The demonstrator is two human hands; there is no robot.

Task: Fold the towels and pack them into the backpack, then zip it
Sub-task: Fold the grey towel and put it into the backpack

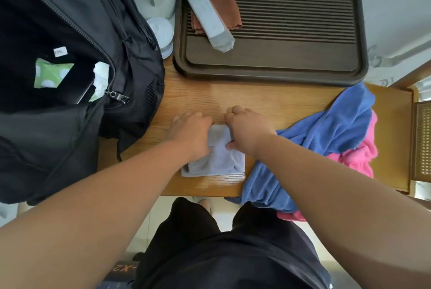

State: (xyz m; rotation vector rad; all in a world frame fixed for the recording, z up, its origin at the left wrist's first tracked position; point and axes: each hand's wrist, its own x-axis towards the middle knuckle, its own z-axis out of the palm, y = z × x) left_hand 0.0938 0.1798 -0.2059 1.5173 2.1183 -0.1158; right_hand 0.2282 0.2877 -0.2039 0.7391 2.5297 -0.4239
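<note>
The folded white towel [219, 160] lies at the table's [198, 99] near edge. The right hand [247, 130] pinches its far end, while the left hand [189, 130] covers it, its hold unclear. The open backpack [70, 32] sits left, nearer the left hand.

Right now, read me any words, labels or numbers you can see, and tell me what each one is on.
"X2": orange characters on the dark box on the floor, partly hidden.
White tag inside the backpack: too blurred to read.
White remote control: markings too small to read.
</note>
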